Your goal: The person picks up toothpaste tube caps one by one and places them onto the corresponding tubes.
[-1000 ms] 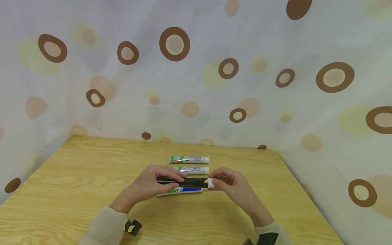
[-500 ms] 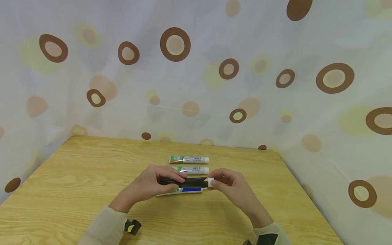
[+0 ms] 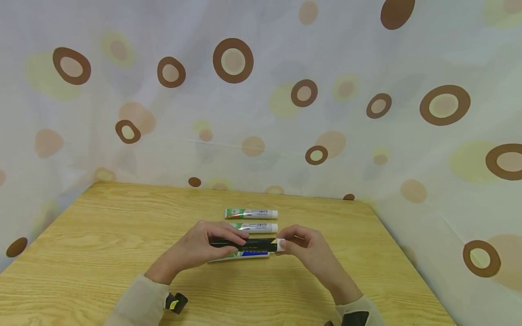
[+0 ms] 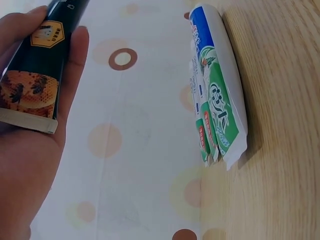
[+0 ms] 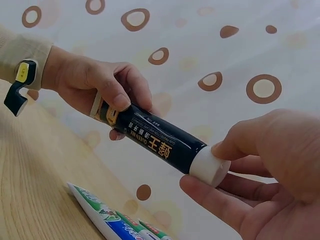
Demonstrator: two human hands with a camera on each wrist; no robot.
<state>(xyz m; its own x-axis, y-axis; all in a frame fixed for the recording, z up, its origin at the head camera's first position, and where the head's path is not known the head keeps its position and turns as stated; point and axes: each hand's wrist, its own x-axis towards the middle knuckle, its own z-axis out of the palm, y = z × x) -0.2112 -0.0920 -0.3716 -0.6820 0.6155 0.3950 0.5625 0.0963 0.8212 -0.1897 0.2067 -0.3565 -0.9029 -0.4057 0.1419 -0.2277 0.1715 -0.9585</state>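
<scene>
A black toothpaste tube [image 5: 157, 137] with gold lettering and a honeycomb picture is held level above the table. My left hand [image 3: 204, 244] grips its flat crimped end, thumb on one side and fingers on the other. At the opposite end, my right hand [image 3: 311, 251] pinches the white cap [image 5: 209, 166] between thumb and fingers. The cap sits on the tube's end. Below lies a green, blue and white toothpaste tube [image 4: 220, 90], partly hidden by the black one in the head view. Two slimmer toothpaste tubes lie behind it, the nearer [image 3: 257, 227] and the farther [image 3: 251, 213].
The three lying tubes form roughly parallel rows on the wood-grain table [image 3: 134, 217]. A white curtain [image 3: 261, 113] with brown rings and pale dots hangs along the table's back and sides. A black strap device [image 3: 176, 302] sits at the left sleeve's cuff.
Both hands keep nearly the same place on the black tube. The right fingers have shifted slightly around the white cap, covering a bit more of it.
</scene>
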